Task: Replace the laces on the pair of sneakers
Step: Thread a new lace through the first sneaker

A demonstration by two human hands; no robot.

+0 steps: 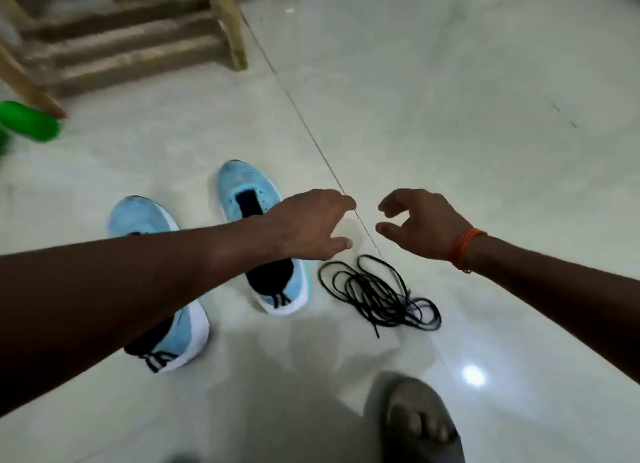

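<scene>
Two empty hands over a pair of sneakers and loose laces.

Head view: the left hand (308, 223) hangs above the first sneaker (247, 185), fingers relaxed, holding nothing. At its 3 o'clock the right hand (422, 223) curves thumb and fingers loosely apart, also empty. The black laces (377, 296) lie tangled on the floor (485, 151) at 5 o'clock from centre, just beside that sneaker. The second sneaker (138, 216) sits at 8 o'clock, partly under the left forearm.

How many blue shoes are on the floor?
2. One blue shoe lies just left of the black laces; the other shoe sits further left, partly hidden under the left arm.
</scene>
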